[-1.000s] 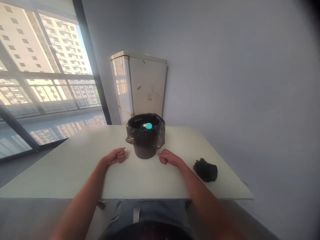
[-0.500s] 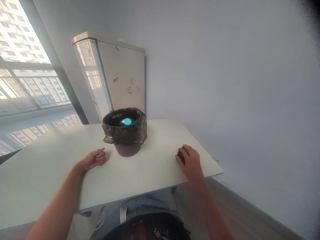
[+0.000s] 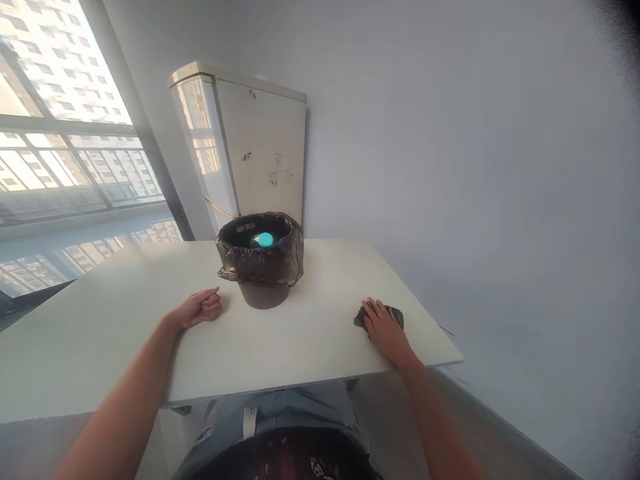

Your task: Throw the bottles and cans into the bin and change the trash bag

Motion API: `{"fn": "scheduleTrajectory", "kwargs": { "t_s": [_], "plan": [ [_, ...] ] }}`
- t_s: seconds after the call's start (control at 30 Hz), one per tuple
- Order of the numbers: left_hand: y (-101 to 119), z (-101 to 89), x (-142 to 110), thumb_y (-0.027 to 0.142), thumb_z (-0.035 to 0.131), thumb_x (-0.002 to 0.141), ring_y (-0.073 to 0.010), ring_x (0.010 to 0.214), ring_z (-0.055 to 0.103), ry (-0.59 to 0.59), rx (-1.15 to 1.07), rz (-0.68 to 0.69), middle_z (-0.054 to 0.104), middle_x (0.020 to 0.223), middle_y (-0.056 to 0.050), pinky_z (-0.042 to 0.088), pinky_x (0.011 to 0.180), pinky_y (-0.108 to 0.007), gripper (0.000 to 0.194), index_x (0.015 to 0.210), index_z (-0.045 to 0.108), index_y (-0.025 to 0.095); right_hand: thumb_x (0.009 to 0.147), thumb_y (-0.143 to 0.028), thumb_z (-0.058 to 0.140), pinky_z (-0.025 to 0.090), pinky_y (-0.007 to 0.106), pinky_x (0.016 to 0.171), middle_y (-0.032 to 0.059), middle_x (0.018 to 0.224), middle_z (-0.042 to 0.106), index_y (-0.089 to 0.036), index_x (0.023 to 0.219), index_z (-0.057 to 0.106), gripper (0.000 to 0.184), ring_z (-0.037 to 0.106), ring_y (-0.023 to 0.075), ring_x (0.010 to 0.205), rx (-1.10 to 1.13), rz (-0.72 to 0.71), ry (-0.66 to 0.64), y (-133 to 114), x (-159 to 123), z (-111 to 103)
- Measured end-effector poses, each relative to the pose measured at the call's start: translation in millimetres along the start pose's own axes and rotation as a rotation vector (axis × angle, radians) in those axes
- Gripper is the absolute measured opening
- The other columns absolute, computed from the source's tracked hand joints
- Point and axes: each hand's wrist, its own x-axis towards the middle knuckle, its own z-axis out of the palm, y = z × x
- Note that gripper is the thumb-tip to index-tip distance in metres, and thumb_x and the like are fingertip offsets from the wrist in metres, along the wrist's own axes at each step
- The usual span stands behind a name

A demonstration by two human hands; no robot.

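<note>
My left hand rests on the white table with its fingers curled in and nothing visible in them. Just beyond it stands a dark trash can lined with a black plastic bag. A bottle with a turquoise cap sits inside the can; its lower part is hidden by the rim. Over at the right, my right hand lies flat, fingers stretched, on a crumpled piece of thin black material. I cannot tell whether that is a cloth or a plastic bag.
A whitish refrigerator with worn marks stands behind the table, near a large window on the left. A grey wall runs along the right. The table's front edge is close to my lap.
My right hand has gone from curled around the black material to lying flat over it, and more of the material shows spread out. The left hand stays curled. The view has shifted slightly.
</note>
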Motion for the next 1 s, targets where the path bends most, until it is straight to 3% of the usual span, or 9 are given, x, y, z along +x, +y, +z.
{"fn": "scheduleTrajectory", "kwargs": {
  "t_s": [0.2,0.33,0.47,0.53,0.6,0.73,0.83,0.93,1.0],
  "plan": [
    [-2,0.9,-1,0.044,0.052,0.105,-0.0093,0.046,0.026,0.001,0.004,0.011,0.021,0.054,0.007,0.029,0.043,-0.020,0.058,0.057,0.029,0.021,0.110,-0.036,0.018,0.034,0.054,0.126,0.0103,0.169,0.038,-0.017,0.163,0.043,0.061,0.033,0.0313,0.157,0.028,0.004,0.049,2,0,9],
    [-2,2.3,-1,0.043,0.052,0.105,-0.0095,0.045,0.027,-0.021,0.001,0.011,0.019,0.054,0.007,0.027,0.043,-0.021,0.058,0.057,0.028,0.021,0.111,-0.040,0.025,0.037,0.055,0.124,0.0118,0.166,0.041,-0.022,0.165,0.036,0.058,0.034,0.0321,0.157,0.120,-0.063,0.269,-4,-3,0],
    [-2,3.3,-1,0.042,0.051,0.106,-0.0098,0.045,0.026,-0.037,-0.012,0.009,0.018,0.054,0.007,0.027,0.043,-0.021,0.057,0.057,0.029,0.021,0.110,-0.044,0.034,0.030,0.060,0.127,0.0150,0.154,0.055,-0.021,0.151,0.054,0.051,0.044,0.0336,0.149,0.138,-0.123,0.497,-6,-8,-9],
    [-3,2.7,-1,0.042,0.051,0.106,-0.0097,0.045,0.025,-0.042,-0.019,0.007,0.019,0.054,0.007,0.026,0.043,-0.021,0.057,0.057,0.030,0.021,0.109,-0.053,0.034,0.024,0.069,0.125,0.0149,0.159,0.050,-0.022,0.146,0.060,0.055,0.038,0.0382,0.152,0.082,-0.043,0.467,-4,-10,-6],
    [-4,1.5,-1,0.042,0.050,0.106,-0.0096,0.045,0.024,-0.046,-0.025,0.006,0.019,0.054,0.007,0.025,0.043,-0.021,0.056,0.057,0.032,0.021,0.107,-0.061,0.028,0.020,0.077,0.122,0.0127,0.168,0.038,-0.024,0.151,0.057,0.064,0.028,0.0423,0.156,0.006,0.057,0.313,-2,-11,1],
    [-6,-0.7,-1,0.042,0.051,0.106,-0.0101,0.045,0.024,-0.054,-0.034,0.012,0.020,0.055,0.007,0.024,0.043,-0.022,0.056,0.057,0.033,0.021,0.106,-0.059,0.016,0.028,0.069,0.123,0.0045,0.174,0.026,-0.029,0.164,0.041,0.070,0.021,0.0366,0.161,-0.025,0.136,0.025,2,-5,16],
    [-7,-1.0,-1,0.042,0.051,0.105,-0.0108,0.045,0.024,-0.062,-0.037,0.017,0.020,0.055,0.006,0.022,0.043,-0.022,0.056,0.057,0.033,0.022,0.105,-0.057,0.015,0.027,0.068,0.124,0.0036,0.173,0.028,-0.030,0.164,0.041,0.070,0.021,0.0340,0.161,-0.022,0.159,-0.019,6,5,19],
    [-7,0.2,-1,0.043,0.051,0.105,-0.0110,0.045,0.023,-0.078,-0.042,0.013,0.019,0.054,0.006,0.021,0.042,-0.023,0.056,0.057,0.031,0.022,0.104,-0.055,0.016,0.020,0.082,0.117,0.0065,0.172,0.032,-0.030,0.162,0.044,0.069,0.023,0.0391,0.160,-0.022,0.178,-0.012,5,14,13],
    [-7,1.6,-1,0.043,0.051,0.105,-0.0109,0.044,0.022,-0.092,-0.047,0.012,0.019,0.054,0.006,0.020,0.042,-0.024,0.056,0.057,0.030,0.023,0.103,-0.058,0.022,0.011,0.091,0.111,0.0096,0.170,0.035,-0.029,0.159,0.048,0.068,0.023,0.0436,0.158,-0.027,0.145,0.106,-3,16,3]
  ]
}}
